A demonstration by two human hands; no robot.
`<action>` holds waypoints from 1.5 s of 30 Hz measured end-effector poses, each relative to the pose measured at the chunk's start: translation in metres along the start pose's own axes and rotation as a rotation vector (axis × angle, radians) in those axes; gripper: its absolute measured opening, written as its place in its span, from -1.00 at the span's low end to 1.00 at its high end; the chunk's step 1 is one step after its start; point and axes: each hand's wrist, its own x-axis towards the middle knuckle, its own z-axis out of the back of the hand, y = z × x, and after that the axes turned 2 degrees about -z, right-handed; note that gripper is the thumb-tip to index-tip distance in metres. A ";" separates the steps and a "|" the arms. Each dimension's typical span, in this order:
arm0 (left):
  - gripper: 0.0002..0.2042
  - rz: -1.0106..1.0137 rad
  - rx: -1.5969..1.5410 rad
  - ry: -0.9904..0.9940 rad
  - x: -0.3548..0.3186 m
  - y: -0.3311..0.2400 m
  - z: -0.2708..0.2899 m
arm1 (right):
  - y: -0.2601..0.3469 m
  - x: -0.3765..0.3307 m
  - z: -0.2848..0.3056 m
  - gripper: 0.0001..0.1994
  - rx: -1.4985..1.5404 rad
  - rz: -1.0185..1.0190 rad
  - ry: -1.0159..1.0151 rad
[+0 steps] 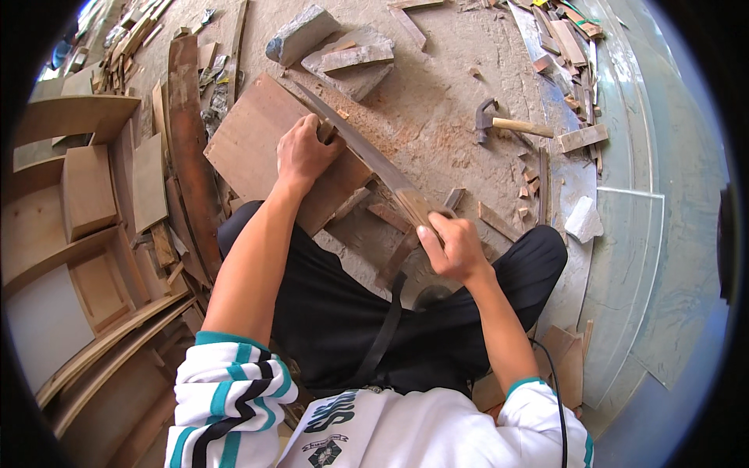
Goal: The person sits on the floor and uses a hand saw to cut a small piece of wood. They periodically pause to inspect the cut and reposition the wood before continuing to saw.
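Note:
My right hand (458, 248) is closed round the wooden handle of a handsaw (367, 158), whose long dark blade slants up and to the left. Beside the blade, my left hand (307, 156) has its fingers curled over a small piece of wood (326, 129) and rests above a broad brown board (253, 136). The blade runs along the board's right edge. How far the small piece extends under my fingers is hidden. Below the board and saw are my bent knees in black trousers.
Behind the board lie rough stone blocks (304, 35) with wood scraps. A hammer (515, 125) rests on the dusty floor to the right, near a white chunk (583, 219) and glass sheets (624, 273). Wooden cabinet-like frames (97, 187) and a long reddish plank (191, 148) crowd the left.

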 end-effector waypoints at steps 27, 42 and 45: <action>-0.64 -0.015 -0.043 -0.013 -0.004 0.007 0.005 | -0.056 0.111 -0.044 -0.61 0.018 -0.002 -0.025; -0.76 -0.342 0.176 -0.054 -0.004 0.000 -0.017 | -0.056 0.040 0.076 -0.55 -0.041 -0.238 -0.103; -0.77 -0.366 0.145 -0.077 -0.007 -0.008 -0.021 | -0.058 0.062 0.121 -0.55 -0.186 -0.151 -0.086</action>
